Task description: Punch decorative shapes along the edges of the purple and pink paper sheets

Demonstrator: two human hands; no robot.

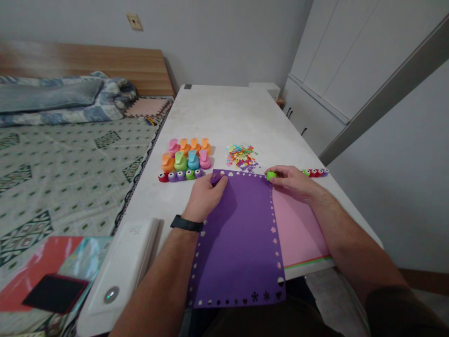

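A purple sheet of paper (pixel 242 234) with small shapes punched along its edges lies in front of me, its near edge overhanging the table. My left hand (pixel 206 194) pinches its far left corner, thumb on top. In my right hand (pixel 289 180) is a small green craft punch (pixel 271 176), placed at the sheet's far right corner. Beyond the paper is a pile of colourful punched-out pieces (pixel 242 157). Larger craft punches (pixel 180 161) in orange, pink, green and blue stand in rows at the left, with smaller punches (pixel 181 175) in front of them.
More small punches (pixel 317 172) line up right of my right hand. Pink paper (pixel 298 224) lies under my right forearm. A white machine (pixel 121 276) occupies the table's near left edge. Beside the white table (pixel 224 112) is a bed (pixel 80 178) with a dark tablet (pixel 55 293) on it.
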